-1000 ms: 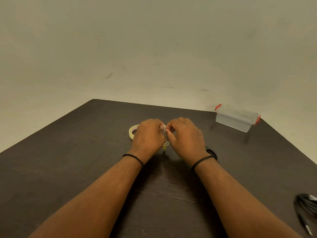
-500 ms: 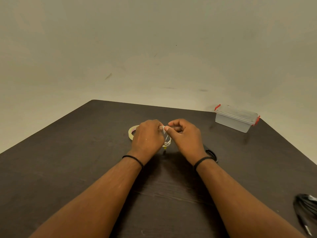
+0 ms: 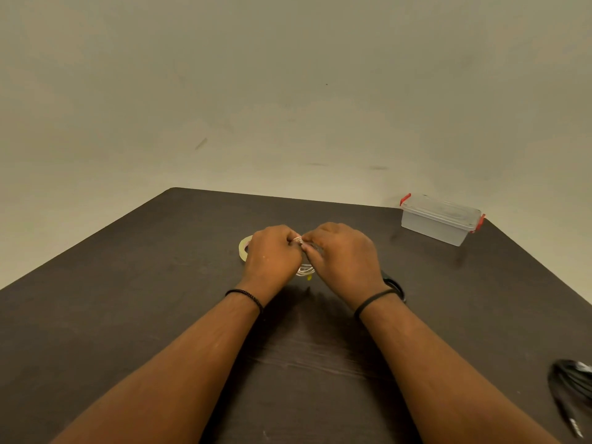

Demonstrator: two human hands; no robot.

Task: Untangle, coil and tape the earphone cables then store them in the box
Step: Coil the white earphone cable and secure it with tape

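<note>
Dark table (image 3: pixel 128 315), bare beige wall (image 3: pixel 288 91); both hands' fingers (image 3: pixel 315 248) pinch white cable (image 3: pixel 305 270).

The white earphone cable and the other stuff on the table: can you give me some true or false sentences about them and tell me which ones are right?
1. Both hands hold the white earphone cable. True: the left hand and the right hand pinch it between them.
2. The box has its lid off. False: the lid is on, with red clips at its ends.
3. The tape roll lies on the table behind the left hand. True.
4. The black cable is in the box. False: it lies on the table at the right edge of the view.
</note>
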